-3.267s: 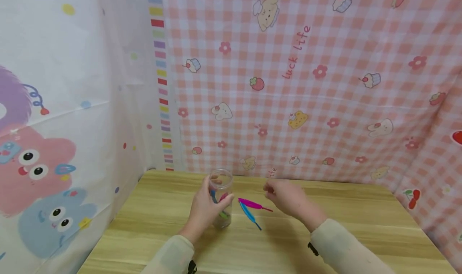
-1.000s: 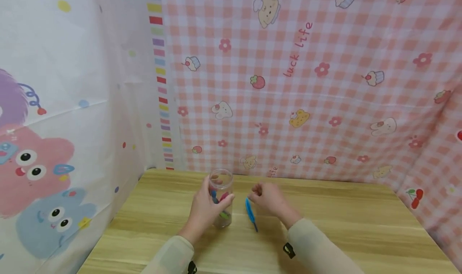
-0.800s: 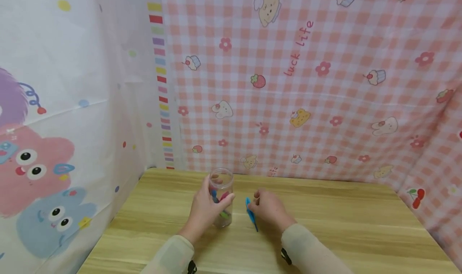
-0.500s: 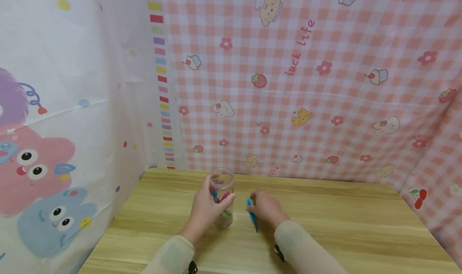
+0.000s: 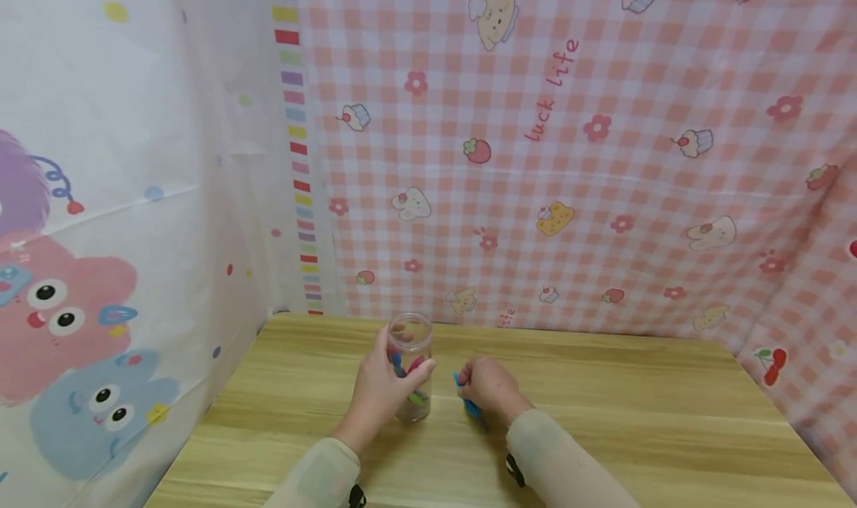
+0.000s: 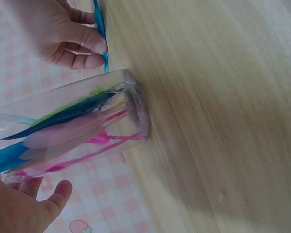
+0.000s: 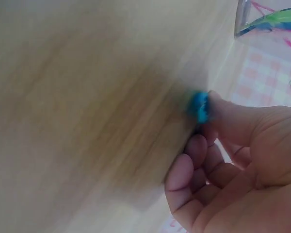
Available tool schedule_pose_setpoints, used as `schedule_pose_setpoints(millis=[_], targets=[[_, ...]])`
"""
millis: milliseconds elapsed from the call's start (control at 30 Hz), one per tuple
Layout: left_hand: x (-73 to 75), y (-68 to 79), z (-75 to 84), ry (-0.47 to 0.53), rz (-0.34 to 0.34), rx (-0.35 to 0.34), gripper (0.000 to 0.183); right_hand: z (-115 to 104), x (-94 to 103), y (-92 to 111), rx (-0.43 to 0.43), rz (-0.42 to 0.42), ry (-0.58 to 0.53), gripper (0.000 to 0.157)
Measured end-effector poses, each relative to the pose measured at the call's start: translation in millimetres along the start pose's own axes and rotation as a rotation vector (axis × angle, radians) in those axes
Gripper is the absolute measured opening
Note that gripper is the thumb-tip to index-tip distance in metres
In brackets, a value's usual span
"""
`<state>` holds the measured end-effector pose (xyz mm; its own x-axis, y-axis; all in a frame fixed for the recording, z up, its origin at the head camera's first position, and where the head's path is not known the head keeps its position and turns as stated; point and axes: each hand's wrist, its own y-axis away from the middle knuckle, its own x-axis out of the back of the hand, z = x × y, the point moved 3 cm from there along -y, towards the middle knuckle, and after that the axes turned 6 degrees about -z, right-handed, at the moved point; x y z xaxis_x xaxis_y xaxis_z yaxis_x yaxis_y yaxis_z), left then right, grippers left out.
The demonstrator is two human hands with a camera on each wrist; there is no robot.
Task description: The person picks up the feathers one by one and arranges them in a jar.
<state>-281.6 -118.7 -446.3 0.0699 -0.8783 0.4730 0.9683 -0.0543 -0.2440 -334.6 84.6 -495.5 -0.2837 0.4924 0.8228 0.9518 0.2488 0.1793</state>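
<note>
A clear, open-topped jar (image 5: 418, 413) stands upright on the table, and my left hand (image 5: 382, 381) holds it round its side. Inside it, the left wrist view shows several feathers, among them a pale pink feather (image 6: 63, 130) and a dark blue feather (image 6: 70, 111), with pink stems toward the bottom. Just right of the jar, my right hand (image 5: 492, 386) pinches a bright blue feather (image 5: 472, 408) between thumb and fingertips. In the right wrist view this blue feather (image 7: 200, 107) is blurred, seen nearly end-on beside the thumb.
The wooden table (image 5: 636, 419) reaches back to a pink checked cloth (image 5: 522, 181) hung behind it. On the left hangs a white cloth (image 5: 194, 270) with cartoon figures.
A magenta feather that lay beside the blue one is gone from the table. My right hand has moved left and taken hold of the blue feather. The left hand and jar stay put.
</note>
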Motion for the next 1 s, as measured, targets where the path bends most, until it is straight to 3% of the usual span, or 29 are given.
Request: schedule_pose_setpoints(millis=[133, 300, 500, 600, 767, 900, 1000], targets=[[-0.2, 0.2, -0.2, 0.0, -0.002, 0.003, 0.073, -1.1, 2.8, 8.7, 0.017, -0.013, 0.064, 0.019], [-1.0, -0.1, 0.1, 0.002, -0.008, 0.017, 0.075, 7.0, 9.8, 29.5, -0.029, -0.017, 0.145, 0.027], [-0.9, -0.1, 0.3, 0.007, -0.008, 0.029, 0.075, 23.5, 16.8, 55.0, 0.012, -0.05, 0.2, 0.023], [-0.8, 0.0, -0.1, 0.014, -0.008, 0.029, 0.075, 31.9, 19.1, 62.4, 0.04, -0.081, 0.168, 0.019], [-0.8, 0.3, -1.0, 0.01, -0.004, 0.027, 0.074, 48.0, 23.5, 68.7, 0.122, -0.146, 0.02, 0.014], [-1.4, 0.0, -1.6, 0.013, -0.012, 0.023, 0.075, 61.8, 32.7, 73.3, 0.141, -0.148, -0.075, 0.002], [-1.0, 0.0, -1.5, 0.017, -0.01, 0.026, 0.075, 66.4, 39.9, 78.5, 0.168, -0.17, -0.085, 0.008]])
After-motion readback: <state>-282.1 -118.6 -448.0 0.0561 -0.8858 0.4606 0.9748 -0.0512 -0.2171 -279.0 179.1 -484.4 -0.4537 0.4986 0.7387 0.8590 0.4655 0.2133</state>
